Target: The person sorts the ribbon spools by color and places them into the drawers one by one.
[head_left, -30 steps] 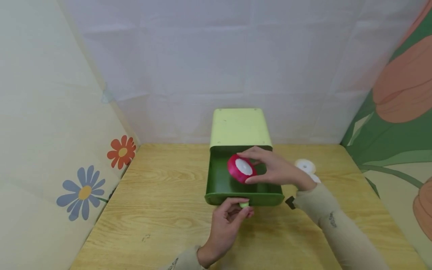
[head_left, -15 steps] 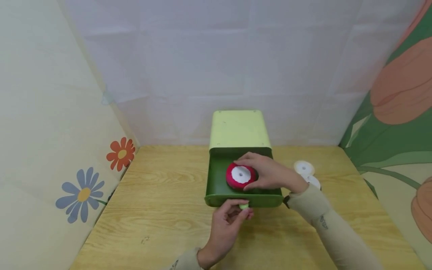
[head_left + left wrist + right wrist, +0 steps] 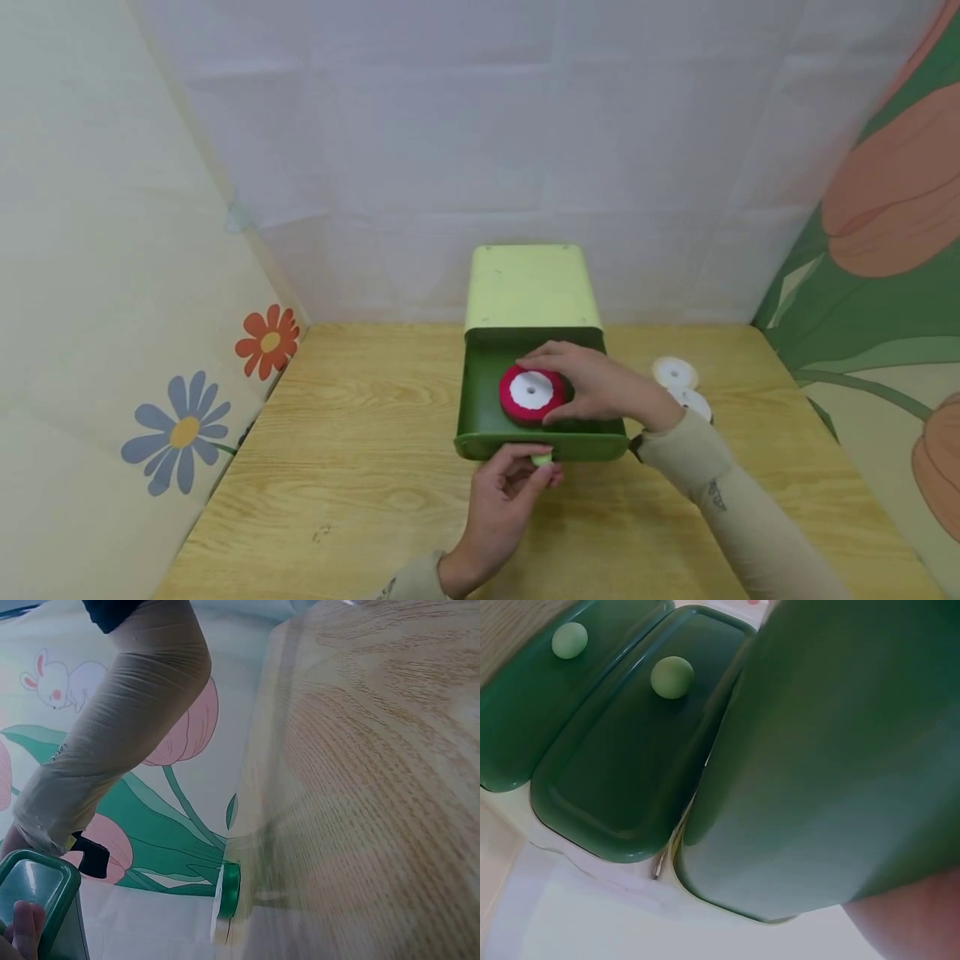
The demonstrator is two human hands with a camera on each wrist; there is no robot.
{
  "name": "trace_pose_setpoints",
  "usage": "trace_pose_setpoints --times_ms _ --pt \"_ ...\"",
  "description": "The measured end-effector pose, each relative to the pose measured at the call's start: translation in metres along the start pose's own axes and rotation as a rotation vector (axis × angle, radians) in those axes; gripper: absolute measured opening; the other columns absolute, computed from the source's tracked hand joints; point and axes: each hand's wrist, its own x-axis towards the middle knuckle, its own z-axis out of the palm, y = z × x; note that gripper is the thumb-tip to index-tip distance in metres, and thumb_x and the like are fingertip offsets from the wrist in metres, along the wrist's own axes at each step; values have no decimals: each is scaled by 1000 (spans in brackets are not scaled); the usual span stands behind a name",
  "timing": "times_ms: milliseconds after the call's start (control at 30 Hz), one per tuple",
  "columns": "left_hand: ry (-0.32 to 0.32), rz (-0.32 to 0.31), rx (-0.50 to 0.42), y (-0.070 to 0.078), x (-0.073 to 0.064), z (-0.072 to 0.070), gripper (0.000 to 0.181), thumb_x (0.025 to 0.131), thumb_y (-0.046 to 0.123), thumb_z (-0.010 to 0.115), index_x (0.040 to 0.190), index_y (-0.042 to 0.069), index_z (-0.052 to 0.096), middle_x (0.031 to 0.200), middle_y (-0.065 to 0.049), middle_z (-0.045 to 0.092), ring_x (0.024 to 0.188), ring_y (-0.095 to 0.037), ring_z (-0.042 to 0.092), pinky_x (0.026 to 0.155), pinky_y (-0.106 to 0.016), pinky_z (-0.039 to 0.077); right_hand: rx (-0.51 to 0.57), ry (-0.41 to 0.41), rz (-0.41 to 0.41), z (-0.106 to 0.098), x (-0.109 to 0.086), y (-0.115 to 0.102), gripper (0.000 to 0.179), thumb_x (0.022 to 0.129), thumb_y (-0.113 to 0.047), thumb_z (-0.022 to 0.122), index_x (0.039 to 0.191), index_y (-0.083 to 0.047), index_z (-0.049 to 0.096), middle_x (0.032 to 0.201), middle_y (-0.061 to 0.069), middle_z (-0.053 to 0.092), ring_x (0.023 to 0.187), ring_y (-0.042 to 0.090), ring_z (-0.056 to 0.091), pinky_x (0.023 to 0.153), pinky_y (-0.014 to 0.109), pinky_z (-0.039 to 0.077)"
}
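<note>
My left hand [image 3: 498,500] pinches the small light-green knob [image 3: 542,458] on the front of a pulled-out dark green drawer [image 3: 480,417]. Inside that drawer a red ribbon spool [image 3: 531,390] with a white face lies flat. My right hand [image 3: 596,383] reaches in from the right and holds the spool, thumb at its near edge and fingers at its far edge. In the left wrist view, fingertips [image 3: 27,930] show at the drawer front. The right wrist view is mostly filled by the drawer's side [image 3: 832,772], which hides the spool.
The pale green cabinet [image 3: 534,283] stands against the back wall. Two lower drawers, one with a knob [image 3: 672,677], sit shut beneath. Right of it on the wooden table [image 3: 360,467] lie white-faced spools [image 3: 675,372], one showing green ribbon [image 3: 230,889] in the left wrist view.
My right hand has lowered the red ribbon spool from a tilt above the drawer to flat inside it, then shifted slightly left. My left hand stays on the knob.
</note>
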Motion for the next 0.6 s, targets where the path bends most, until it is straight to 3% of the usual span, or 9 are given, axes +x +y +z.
trace_pose_setpoints --times_ms 167,367,500,600 --pt "-1 1 8 0 -1 0 23 100 13 70 119 0 65 106 -24 75 95 -20 76 85 -44 64 36 59 -52 -8 -4 -1 73 82 -29 91 146 -12 59 144 6 60 129 24 59 105 46 55" --pt "0 -5 19 1 -2 0 23 100 14 70 118 1 66 105 -23 76 95 -27 77 84 -42 64 145 249 -115 -30 -7 8 50 93 -16 80 140 -11 64 133 11 67 119 30 64 97 52 57" --pt "-2 15 16 0 -2 0 23 100 12 70 119 1 65 105 -26 75 93 -20 76 83 -38 65 124 428 -51 -44 2 26 43 98 -13 73 140 -10 64 135 13 66 123 33 61 105 57 51" --pt "-5 48 14 -1 -1 0 22 100 10 69 119 0 65 105 -31 73 92 -24 77 83 -41 65 111 505 34 -49 13 44 42 101 -16 69 142 -11 62 141 14 62 134 35 54 114 59 42"
